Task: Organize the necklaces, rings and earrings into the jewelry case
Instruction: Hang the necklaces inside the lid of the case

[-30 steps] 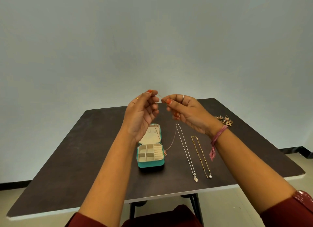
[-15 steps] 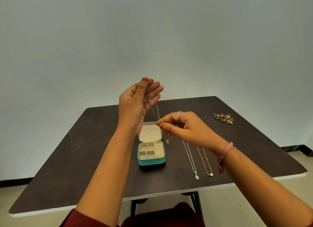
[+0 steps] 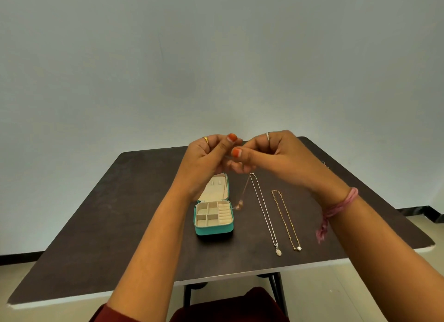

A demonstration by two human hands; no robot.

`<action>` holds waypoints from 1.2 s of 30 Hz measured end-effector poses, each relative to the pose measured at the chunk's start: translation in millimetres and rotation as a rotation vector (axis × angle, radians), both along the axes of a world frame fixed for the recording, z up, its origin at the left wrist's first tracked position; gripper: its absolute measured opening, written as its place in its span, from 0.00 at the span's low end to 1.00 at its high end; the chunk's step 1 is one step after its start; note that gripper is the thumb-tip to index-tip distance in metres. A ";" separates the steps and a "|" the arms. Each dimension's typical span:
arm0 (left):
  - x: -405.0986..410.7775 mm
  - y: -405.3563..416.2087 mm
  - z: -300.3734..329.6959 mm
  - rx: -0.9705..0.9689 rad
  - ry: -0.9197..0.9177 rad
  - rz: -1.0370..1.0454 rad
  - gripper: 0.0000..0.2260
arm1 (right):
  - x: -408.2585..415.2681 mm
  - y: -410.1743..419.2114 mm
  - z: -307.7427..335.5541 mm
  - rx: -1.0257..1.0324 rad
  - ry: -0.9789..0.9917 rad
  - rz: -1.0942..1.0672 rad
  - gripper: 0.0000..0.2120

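Plain grey wall (image 3: 216,57) behind, dark brown table (image 3: 120,225) in front, pale floor below its near edge.

Left hand (image 3: 204,161) and right hand (image 3: 283,158) raised together above the far middle of the table, thumbs and fingertips nearly meeting, each pinching one end of a thin rose-gold necklace (image 3: 243,192). Fingers of both curled tight round the chain; the exact pinch too fine to make out. Chain hanging down from the hands, its small pendant dangling just right of the case's hinge line; whether touching the table or not, cannot tell.

Teal jewelry case (image 3: 213,230) lying open on the table, below and slightly near of the left hand, lid tipped back toward the far side, cream lining with small compartments in the near half.

Silver necklace (image 3: 264,209) stretched out straight on the table right of the case, pendant at the near end. Gold necklace (image 3: 287,221) laid alongside it, further right, close but apart, small pearl-like bead at its near end.

Pink thread band (image 3: 341,206) tied at the right wrist, loose ends hanging. Gold ring on a left finger, silver ring on a right finger. Dark red sleeves at the near edge of view.
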State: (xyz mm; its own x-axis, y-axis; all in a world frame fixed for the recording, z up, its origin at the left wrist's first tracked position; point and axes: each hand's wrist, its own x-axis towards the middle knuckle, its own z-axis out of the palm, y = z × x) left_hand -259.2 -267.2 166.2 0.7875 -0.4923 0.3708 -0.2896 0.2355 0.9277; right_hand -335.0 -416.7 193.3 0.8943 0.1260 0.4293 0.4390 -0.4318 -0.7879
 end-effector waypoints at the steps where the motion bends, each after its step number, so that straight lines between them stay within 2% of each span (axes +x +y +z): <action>1: -0.3 0.2 -0.3 -0.001 0.005 -0.017 0.11 | 1.3 -1.5 0.6 0.032 0.020 -0.006 0.09; 5: 1.2 0.6 -2.1 0.038 0.008 -0.085 0.11 | 6.8 -3.2 -2.6 0.188 0.094 -0.024 0.10; 11: 4.0 1.0 -2.4 0.045 0.157 -0.161 0.12 | 16.5 -8.7 -8.9 0.461 0.230 -0.048 0.08; 17: 5.3 9.3 1.4 -0.061 0.392 -0.403 0.15 | 17.4 -6.5 -26.3 0.528 0.285 -0.002 0.08; 22: 12.2 13.8 3.1 -0.298 0.494 -0.577 0.16 | 16.0 -1.0 -45.7 0.596 0.272 0.064 0.10; 26: 11.2 13.0 7.3 -0.465 0.521 -0.585 0.15 | 14.1 3.4 -56.6 0.650 0.251 0.132 0.08; 29: 8.4 10.8 8.1 -0.527 0.516 -0.489 0.13 | 12.0 6.9 -61.4 0.678 0.236 0.153 0.08; 32: 3.8 7.5 7.6 -0.570 0.489 -0.347 0.11 | 11.6 8.2 -60.6 0.667 0.191 0.054 0.10; 36: 0.6 4.3 8.3 -0.683 0.491 -0.188 0.08 | 12.0 4.1 -55.7 0.540 0.092 -0.117 0.09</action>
State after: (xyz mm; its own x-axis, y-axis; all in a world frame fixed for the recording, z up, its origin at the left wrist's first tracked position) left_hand -258.6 -262.9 174.5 0.8638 -0.4238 0.2724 0.2070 0.7916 0.5750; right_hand -323.0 -412.6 137.6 0.9259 -0.1924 0.3252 0.3319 0.0025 -0.9433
